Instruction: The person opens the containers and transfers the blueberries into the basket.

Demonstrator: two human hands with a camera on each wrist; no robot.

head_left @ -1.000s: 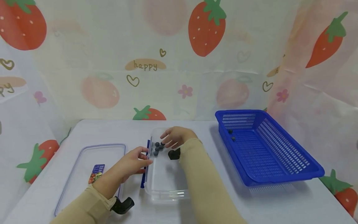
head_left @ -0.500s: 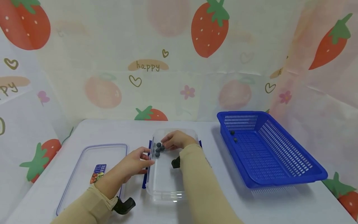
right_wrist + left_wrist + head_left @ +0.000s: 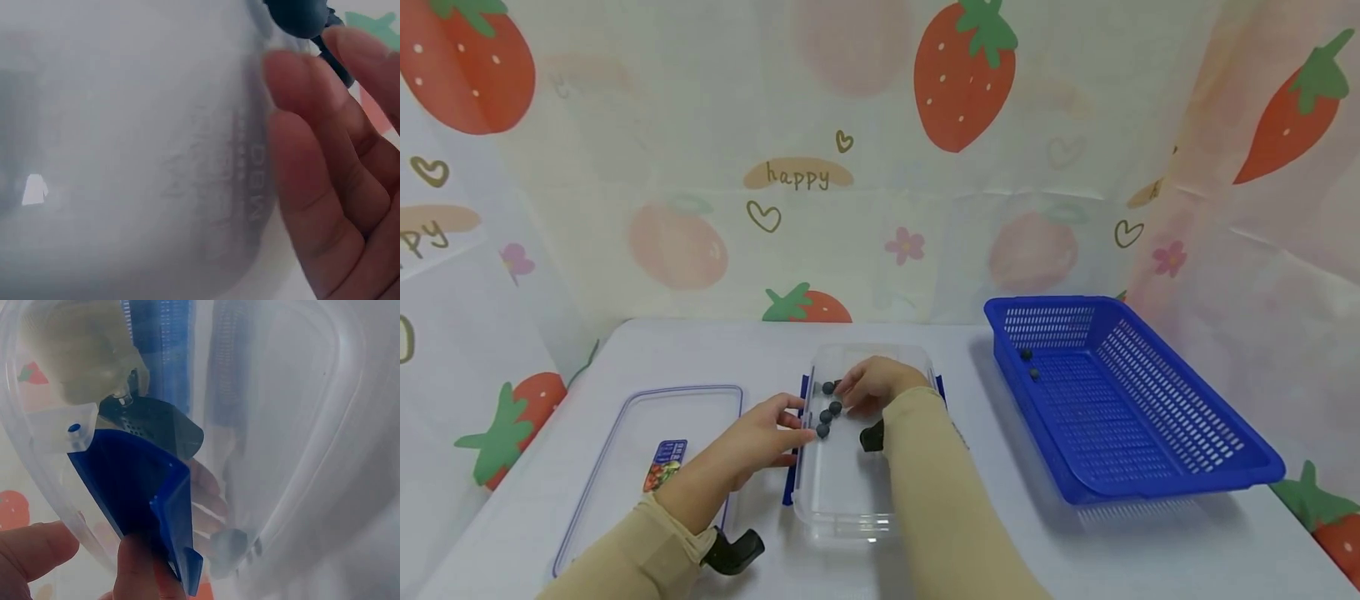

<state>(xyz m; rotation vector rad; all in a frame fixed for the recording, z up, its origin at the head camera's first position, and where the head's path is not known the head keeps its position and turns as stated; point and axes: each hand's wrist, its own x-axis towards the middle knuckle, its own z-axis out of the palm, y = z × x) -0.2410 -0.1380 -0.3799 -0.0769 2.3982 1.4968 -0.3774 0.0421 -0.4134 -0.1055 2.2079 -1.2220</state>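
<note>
My left hand (image 3: 763,437) grips the left wall of a clear plastic box (image 3: 850,496), its thumb over the rim. In the left wrist view its fingers touch the blue latch (image 3: 137,481). Several dark blueberries (image 3: 826,417) lie inside the box along the left wall. My right hand (image 3: 877,385) reaches into the box with bent fingers, right beside the berries. The right wrist view has one blueberry (image 3: 297,14) close to the thumb and index fingertips; whether it is pinched is unclear.
A blue perforated basket (image 3: 1150,492) stands on the right, two blueberries (image 3: 1026,354) at its left side. The clear lid (image 3: 617,467), with a coloured label (image 3: 665,465), lies to the left. A patterned cloth (image 3: 880,183) hangs behind the white table (image 3: 760,350).
My right hand has lowered among the berries and its fingers have drawn together. Some blueberries have shifted toward me along the left wall. My left hand keeps its place on the box.
</note>
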